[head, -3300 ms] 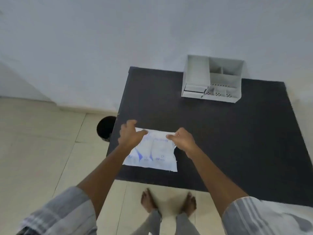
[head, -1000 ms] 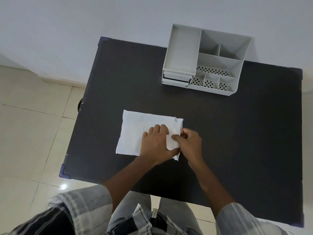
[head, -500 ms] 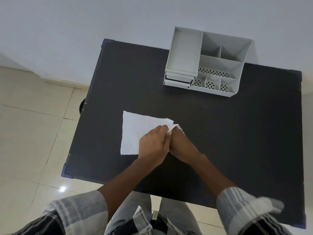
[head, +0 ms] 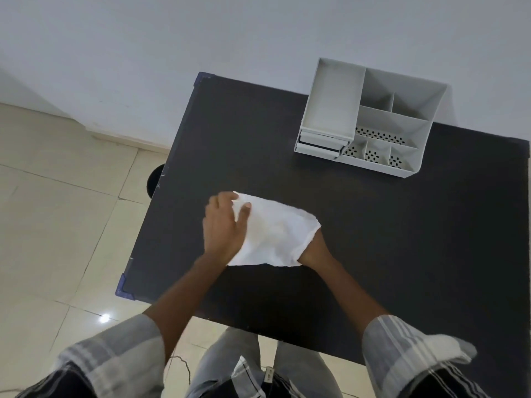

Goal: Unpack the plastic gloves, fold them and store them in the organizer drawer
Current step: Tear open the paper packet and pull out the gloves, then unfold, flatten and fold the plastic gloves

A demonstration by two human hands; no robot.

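A dark table against a pale wall, over a tiled floor.

The black table [head: 373,239] has a matte top, and its far edge meets the plain grey-white wall [head: 172,47]. Blue corner guards show at two of its left corners: one at the far left corner [head: 201,79] and one at the near left corner [head: 124,288]. Below the left edge, a round black object [head: 155,179] sits on the floor, half hidden by the table; what it is cannot be told. The floor [head: 57,225] is laid with large cream tiles with thin dark joints, and a small bright glint of light [head: 104,318] shows on one tile near the near left corner.
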